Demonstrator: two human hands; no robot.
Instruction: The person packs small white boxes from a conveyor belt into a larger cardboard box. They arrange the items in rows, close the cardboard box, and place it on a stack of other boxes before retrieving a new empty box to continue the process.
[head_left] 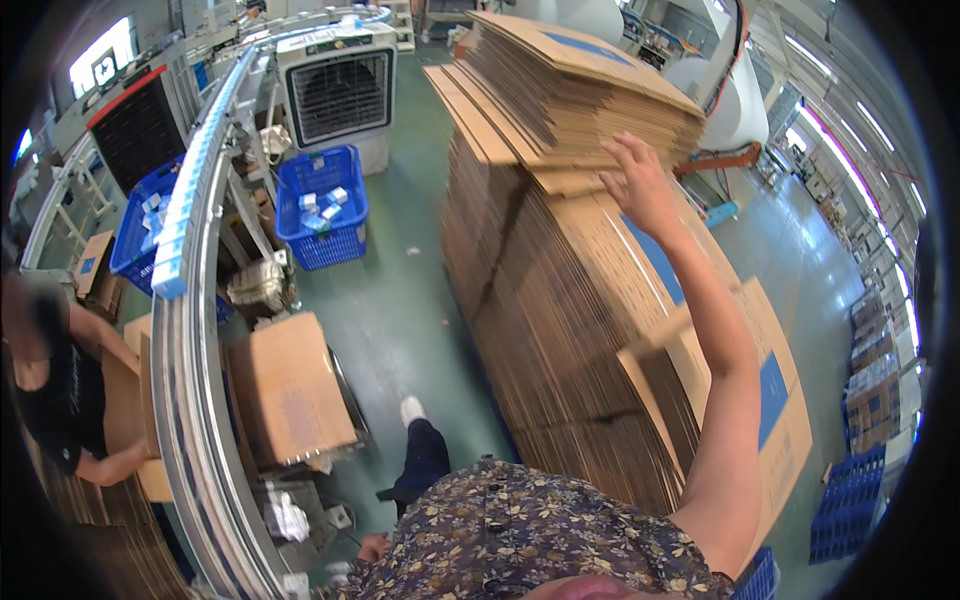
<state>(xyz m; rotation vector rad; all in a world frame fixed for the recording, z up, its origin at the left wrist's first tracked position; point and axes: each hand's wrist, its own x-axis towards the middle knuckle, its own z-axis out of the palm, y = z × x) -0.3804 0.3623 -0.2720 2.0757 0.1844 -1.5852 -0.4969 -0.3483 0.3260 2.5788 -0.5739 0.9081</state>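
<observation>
A tall stack of flattened cardboard boxes [560, 290] stands in front of me on the right. My right hand [643, 190] reaches over it, fingers apart and holding nothing. It is nearest to the upper bundle of flat boxes [600, 100], which lies askew on the stack; whether the fingertips touch the cardboard I cannot tell. Low beside my body hangs my left hand [374, 547], small in the picture, its fingers too indistinct to read. A loose flat box [770, 400] with a blue panel lies on the near right of the stack.
On the left a curved conveyor [185, 370] carries a row of small blue-and-white boxes [185, 220]. A co-worker [70, 380] stands beyond it. A cardboard box [295, 390], a blue basket [322, 205] and an air cooler [340, 90] stand along the conveyor. Blue crates [845, 505] sit far right.
</observation>
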